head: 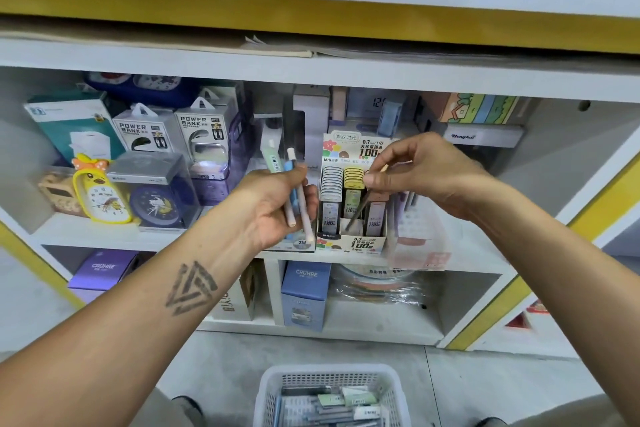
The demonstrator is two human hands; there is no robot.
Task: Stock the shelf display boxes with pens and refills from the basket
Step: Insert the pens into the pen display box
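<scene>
Right hand (412,173) pinches a dark pen (360,208), tip in the display box (353,218) on the shelf (145,236). Left hand (277,204) grips spare pens (298,198). Best slide it down vertical, clear of the refill rows. Basket (330,395) below on floor.

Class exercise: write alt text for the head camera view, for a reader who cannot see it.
A person's left hand holds several pens while the right hand lowers a thin dark pen into a lead-refill display box on a shop shelf; a white basket sits below.

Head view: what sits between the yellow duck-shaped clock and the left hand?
A round dark-blue alarm clock in a clear plastic box, between the yellow duck-shaped clock and left hand, head view.
</scene>
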